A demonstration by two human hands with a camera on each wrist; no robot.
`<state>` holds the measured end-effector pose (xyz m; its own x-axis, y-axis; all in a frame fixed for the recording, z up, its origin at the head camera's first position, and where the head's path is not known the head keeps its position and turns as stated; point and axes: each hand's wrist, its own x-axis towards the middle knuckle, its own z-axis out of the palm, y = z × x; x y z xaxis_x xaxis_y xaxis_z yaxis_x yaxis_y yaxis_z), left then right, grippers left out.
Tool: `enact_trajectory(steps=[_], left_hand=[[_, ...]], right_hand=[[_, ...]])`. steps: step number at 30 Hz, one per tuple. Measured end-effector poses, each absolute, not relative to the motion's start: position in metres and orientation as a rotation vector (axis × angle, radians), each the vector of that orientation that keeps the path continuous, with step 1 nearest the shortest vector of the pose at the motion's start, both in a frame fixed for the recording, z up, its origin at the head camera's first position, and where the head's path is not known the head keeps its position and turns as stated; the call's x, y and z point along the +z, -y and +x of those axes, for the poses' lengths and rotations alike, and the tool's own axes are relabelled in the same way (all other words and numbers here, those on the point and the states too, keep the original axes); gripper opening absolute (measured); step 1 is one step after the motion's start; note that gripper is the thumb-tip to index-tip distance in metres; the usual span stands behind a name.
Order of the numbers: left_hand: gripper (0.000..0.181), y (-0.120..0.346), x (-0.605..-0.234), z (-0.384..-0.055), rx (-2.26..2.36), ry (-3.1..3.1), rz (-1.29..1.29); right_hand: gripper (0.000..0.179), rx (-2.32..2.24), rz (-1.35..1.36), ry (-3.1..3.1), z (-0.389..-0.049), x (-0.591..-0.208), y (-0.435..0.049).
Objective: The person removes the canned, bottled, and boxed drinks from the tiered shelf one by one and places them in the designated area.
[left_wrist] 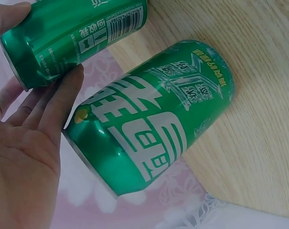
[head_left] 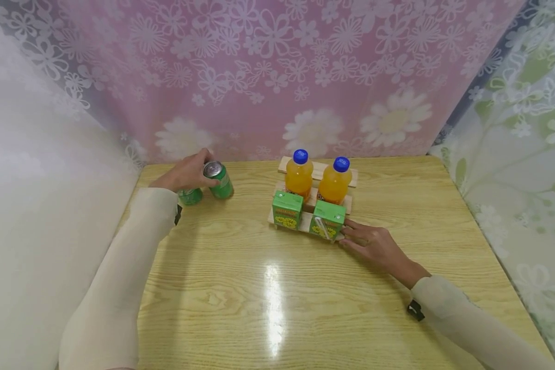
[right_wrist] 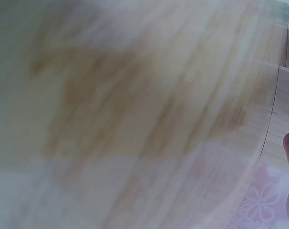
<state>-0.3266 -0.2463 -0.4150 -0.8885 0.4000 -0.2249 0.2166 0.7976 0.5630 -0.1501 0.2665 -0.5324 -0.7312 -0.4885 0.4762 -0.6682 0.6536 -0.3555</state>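
Observation:
In the head view, my left hand (head_left: 187, 172) grips a green soda can (head_left: 223, 186) by its upper part. The left wrist view shows the thumb on one side of this soda can (left_wrist: 94, 36) and fingers on the other. A second green soda can (left_wrist: 159, 114) stands close beside it, partly hidden under my left wrist in the head view. My right hand (head_left: 379, 249) holds the right end of a small stepped wooden rack (head_left: 305, 222), thumb toward the front, by the right green juice box (head_left: 327, 220). Another green juice box (head_left: 287, 209) stands on the same front step.
Behind the juice boxes, two orange drink bottles (head_left: 298, 174) with blue caps stand on the rack's middle step. The wooden table (head_left: 231, 288) meets a pink floral curtain (head_left: 268, 82) at the back. Pale coverings flank both sides. Most of the right wrist view is blurred.

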Motion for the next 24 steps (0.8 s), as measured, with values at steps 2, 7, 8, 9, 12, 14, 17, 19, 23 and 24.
enact_trajectory(steps=[2, 7, 8, 9, 12, 14, 17, 19, 23, 24], left_hand=[[0.062, 0.2453, -0.4143, -0.3242, 0.768, -2.655, 0.477], [0.059, 0.2439, -0.4132, -0.3211, 0.748, -2.656, 0.482], [0.058, 0.2437, -0.4135, -0.3211, 0.742, -2.655, 0.484], [0.057, 0.2433, -0.4137, -0.321, 0.736, -2.654, 0.488], [0.056, 0.2422, -0.4149, -0.3209, 0.723, -2.653, 0.497], [0.056, 0.2422, -0.4155, -0.3207, 0.723, -2.652, 0.498], [0.056, 0.2427, -0.416, -0.3203, 0.722, -2.648, 0.488], [0.057, 0.243, -0.4157, -0.3199, 0.717, -2.644, 0.481], [0.058, 0.2427, -0.4153, -0.3204, 0.715, -2.635, 0.475], [0.058, 0.2426, -0.4151, -0.3206, 0.712, -2.636, 0.478]], right_hand=[[0.04, 0.734, 0.917, 2.538, -0.1501, -0.5327, -0.2665], [0.04, 0.733, 0.919, 2.536, -0.1503, -0.5331, -0.266], [0.04, 0.737, 0.92, 2.535, -0.1503, -0.5331, -0.2658], [0.04, 0.739, 0.92, 2.533, -0.1503, -0.533, -0.2657], [0.04, 0.746, 0.921, 2.529, -0.1501, -0.5329, -0.2654], [0.04, 0.747, 0.92, 2.53, -0.1501, -0.5329, -0.265], [0.04, 0.745, 0.923, 2.529, -0.1502, -0.5329, -0.2643], [0.04, 0.746, 0.925, 2.529, -0.1504, -0.5329, -0.2641], [0.04, 0.759, 0.925, 2.523, -0.1501, -0.5326, -0.2641], [0.04, 0.761, 0.924, 2.523, -0.15, -0.5327, -0.2644]])
